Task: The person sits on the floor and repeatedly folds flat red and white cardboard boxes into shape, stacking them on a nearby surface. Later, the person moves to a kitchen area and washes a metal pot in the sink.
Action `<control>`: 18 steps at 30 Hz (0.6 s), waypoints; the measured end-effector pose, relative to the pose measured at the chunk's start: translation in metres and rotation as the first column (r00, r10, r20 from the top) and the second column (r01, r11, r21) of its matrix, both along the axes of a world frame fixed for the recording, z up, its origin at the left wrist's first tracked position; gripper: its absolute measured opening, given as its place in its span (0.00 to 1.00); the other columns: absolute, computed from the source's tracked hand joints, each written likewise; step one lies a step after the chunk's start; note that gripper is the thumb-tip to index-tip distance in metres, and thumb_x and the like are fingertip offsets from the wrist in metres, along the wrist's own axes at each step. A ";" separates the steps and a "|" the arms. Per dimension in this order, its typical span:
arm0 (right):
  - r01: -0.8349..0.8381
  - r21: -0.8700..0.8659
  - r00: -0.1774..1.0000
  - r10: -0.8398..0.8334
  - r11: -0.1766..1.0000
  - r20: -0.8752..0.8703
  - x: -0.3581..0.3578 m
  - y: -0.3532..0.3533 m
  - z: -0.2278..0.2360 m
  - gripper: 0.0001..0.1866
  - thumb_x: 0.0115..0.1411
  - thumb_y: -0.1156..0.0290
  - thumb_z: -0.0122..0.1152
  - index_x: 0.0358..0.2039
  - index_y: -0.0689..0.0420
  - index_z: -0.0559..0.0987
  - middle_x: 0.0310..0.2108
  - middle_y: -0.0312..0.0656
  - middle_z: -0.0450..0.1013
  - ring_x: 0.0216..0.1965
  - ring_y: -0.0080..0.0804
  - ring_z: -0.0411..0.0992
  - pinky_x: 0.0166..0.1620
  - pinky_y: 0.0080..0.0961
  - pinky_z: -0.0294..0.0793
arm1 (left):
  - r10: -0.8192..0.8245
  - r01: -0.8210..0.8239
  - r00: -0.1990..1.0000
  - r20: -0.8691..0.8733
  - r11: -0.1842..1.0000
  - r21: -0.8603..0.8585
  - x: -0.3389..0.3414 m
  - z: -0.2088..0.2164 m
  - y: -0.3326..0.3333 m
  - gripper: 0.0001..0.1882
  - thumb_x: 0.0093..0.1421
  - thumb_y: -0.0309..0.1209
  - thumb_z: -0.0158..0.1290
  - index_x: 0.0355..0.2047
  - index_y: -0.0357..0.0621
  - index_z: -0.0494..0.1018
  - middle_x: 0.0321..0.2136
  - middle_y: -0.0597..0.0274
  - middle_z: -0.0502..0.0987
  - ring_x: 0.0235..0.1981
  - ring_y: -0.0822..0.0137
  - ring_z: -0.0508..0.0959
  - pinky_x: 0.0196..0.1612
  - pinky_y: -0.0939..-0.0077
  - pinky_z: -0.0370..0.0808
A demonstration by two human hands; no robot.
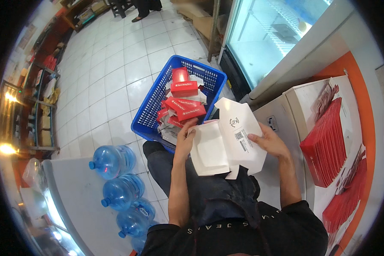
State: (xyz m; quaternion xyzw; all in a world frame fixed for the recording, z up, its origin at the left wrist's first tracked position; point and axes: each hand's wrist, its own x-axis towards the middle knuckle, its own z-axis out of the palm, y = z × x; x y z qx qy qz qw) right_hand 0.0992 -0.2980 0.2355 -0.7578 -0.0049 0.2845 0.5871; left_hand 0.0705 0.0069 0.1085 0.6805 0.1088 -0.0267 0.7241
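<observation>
Over my lap I hold a paperboard food box (210, 150), its white inside facing up. The tray part has raised walls, and the lid panel, with small dark print on it, is swung out to the right. My left hand (186, 138) grips the tray's left wall near its far corner. With the thumb on top, my right hand (269, 141) pinches the right edge of the lid panel; the fingers beneath are hidden. Just beyond my left hand stands a blue plastic basket (154, 93) holding several folded red boxes (184, 88) with white parts among them.
To my right, a stack of flat red cartons (326, 145) lies on a white surface, with another red stack (345, 200) nearer. A glass-door fridge (260, 51) stands far right. Several blue water jugs (114, 161) line my left. A person's dark-clothed legs (146, 7) show at the top.
</observation>
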 end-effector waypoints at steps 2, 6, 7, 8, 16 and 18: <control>0.023 -0.044 0.999 -0.024 0.999 -0.043 0.005 -0.014 -0.005 0.26 0.67 0.68 0.63 0.62 0.65 0.71 0.52 0.47 0.77 0.50 0.29 0.75 0.54 0.28 0.74 | -0.090 0.082 0.990 -0.109 0.994 -0.076 0.001 -0.015 0.002 0.21 0.64 0.22 0.48 0.57 0.40 0.75 0.47 0.59 0.80 0.46 0.67 0.78 0.52 0.73 0.73; 0.055 -0.138 0.996 -0.045 0.989 0.074 0.024 -0.062 -0.062 0.25 0.65 0.69 0.64 0.60 0.63 0.74 0.52 0.46 0.78 0.50 0.30 0.75 0.54 0.32 0.74 | -0.042 0.037 0.978 -0.203 0.999 -0.028 -0.011 -0.073 0.003 0.16 0.65 0.24 0.49 0.51 0.38 0.79 0.40 0.64 0.81 0.42 0.70 0.78 0.48 0.75 0.74; 0.048 -0.160 0.997 -0.037 0.986 0.068 0.024 -0.077 -0.073 0.24 0.63 0.70 0.65 0.59 0.62 0.75 0.52 0.46 0.78 0.50 0.32 0.76 0.55 0.35 0.74 | -0.046 0.036 0.966 -0.256 0.998 -0.047 -0.009 -0.085 0.004 0.16 0.64 0.24 0.49 0.50 0.37 0.79 0.40 0.64 0.81 0.41 0.70 0.78 0.47 0.75 0.74; 0.050 -0.319 0.995 -0.020 0.946 0.096 0.024 -0.089 -0.086 0.26 0.61 0.72 0.67 0.59 0.62 0.75 0.51 0.48 0.78 0.50 0.37 0.77 0.56 0.37 0.73 | -0.069 0.065 0.976 -0.206 0.998 -0.026 -0.008 -0.093 0.000 0.16 0.64 0.25 0.50 0.50 0.36 0.78 0.40 0.63 0.81 0.41 0.69 0.78 0.47 0.75 0.74; 0.009 -0.423 0.771 0.263 0.906 0.580 -0.023 0.047 -0.012 0.30 0.60 0.61 0.70 0.59 0.62 0.73 0.50 0.55 0.75 0.55 0.55 0.72 0.63 0.44 0.67 | 0.333 -0.331 0.941 -0.051 0.943 0.047 -0.007 -0.044 -0.011 0.21 0.59 0.22 0.47 0.53 0.30 0.74 0.46 0.49 0.81 0.48 0.60 0.79 0.55 0.70 0.73; -0.246 -0.498 0.705 0.506 0.832 0.497 -0.040 0.078 -0.009 0.28 0.63 0.59 0.65 0.59 0.61 0.74 0.49 0.53 0.76 0.55 0.51 0.73 0.65 0.48 0.64 | 0.408 -0.413 0.910 -0.074 0.909 -0.058 -0.001 -0.045 -0.010 0.23 0.59 0.21 0.47 0.55 0.30 0.73 0.49 0.48 0.79 0.51 0.59 0.78 0.57 0.70 0.72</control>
